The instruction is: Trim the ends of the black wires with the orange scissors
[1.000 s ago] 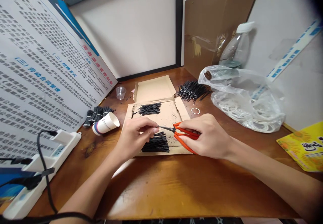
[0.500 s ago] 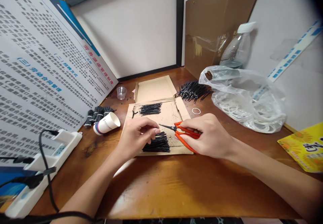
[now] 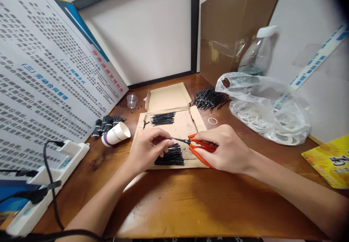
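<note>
In my right hand [image 3: 225, 145] is a pair of orange-handled snips [image 3: 203, 148], its dark narrow blades pointing left. The blade tips reach the fingertips of my left hand [image 3: 149, 145], which are pinched together; whatever they hold is too small to make out. Both hands are over an opened flat cardboard box [image 3: 188, 122]. A row of short black wires [image 3: 163, 118] lies at its far side. Another black wire bundle [image 3: 170, 156] lies below my left fingers, partly hidden by them. Dark crumbs are scattered over the cardboard.
Beyond the box lies a heap of black wires [image 3: 208, 99], with a white ring [image 3: 212, 121] nearby. A plastic bag of white rings [image 3: 269, 115] is at right. At left are a tipped paper cup [image 3: 117, 134], tied black bundles [image 3: 107, 124], a clear cup [image 3: 132, 101] and a power strip [image 3: 54, 184].
The blade tips of the snips have closed in on my left fingertips. The view has shifted very slightly; otherwise both hands stay about where they were.
</note>
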`<state>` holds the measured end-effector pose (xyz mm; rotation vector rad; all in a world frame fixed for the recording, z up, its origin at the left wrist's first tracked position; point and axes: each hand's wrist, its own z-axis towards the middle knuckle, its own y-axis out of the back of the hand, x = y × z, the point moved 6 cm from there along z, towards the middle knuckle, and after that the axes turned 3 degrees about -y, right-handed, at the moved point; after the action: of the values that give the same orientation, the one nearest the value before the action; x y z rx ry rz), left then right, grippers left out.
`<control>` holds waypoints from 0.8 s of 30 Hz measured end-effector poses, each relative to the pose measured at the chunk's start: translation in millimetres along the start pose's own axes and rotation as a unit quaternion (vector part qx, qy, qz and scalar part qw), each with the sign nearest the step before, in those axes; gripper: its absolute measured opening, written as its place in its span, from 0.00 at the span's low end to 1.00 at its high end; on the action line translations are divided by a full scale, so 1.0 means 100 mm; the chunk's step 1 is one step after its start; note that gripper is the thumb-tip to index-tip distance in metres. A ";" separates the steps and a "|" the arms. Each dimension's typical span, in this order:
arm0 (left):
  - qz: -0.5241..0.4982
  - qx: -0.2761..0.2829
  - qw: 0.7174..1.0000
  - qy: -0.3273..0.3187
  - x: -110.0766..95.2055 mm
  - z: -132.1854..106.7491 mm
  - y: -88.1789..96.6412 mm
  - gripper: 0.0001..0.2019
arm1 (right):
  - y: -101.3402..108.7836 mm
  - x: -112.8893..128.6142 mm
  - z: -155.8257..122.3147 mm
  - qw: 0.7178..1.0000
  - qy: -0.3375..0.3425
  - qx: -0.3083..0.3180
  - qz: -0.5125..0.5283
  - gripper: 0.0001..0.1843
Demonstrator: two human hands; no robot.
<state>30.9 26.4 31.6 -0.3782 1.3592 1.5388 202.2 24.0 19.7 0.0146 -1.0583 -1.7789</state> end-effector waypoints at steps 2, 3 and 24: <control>0.000 0.001 1.000 0.004 0.01 0.00 0.00 0.06 | 0.00 -0.01 0.00 1.000 0.000 0.002 0.001 0.11; 0.001 0.002 1.000 0.005 0.01 0.00 0.00 0.06 | 0.00 -0.01 -0.01 1.000 0.002 0.002 0.002 0.11; 0.390 0.024 0.916 -0.088 0.56 0.71 0.09 0.04 | 0.13 -0.20 0.07 0.996 -0.037 -0.070 -0.051 0.13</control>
<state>24.2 115.4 16.4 0.3890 1.4778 2.1071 218.8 42.5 23.9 -0.0855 -0.9988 -1.9558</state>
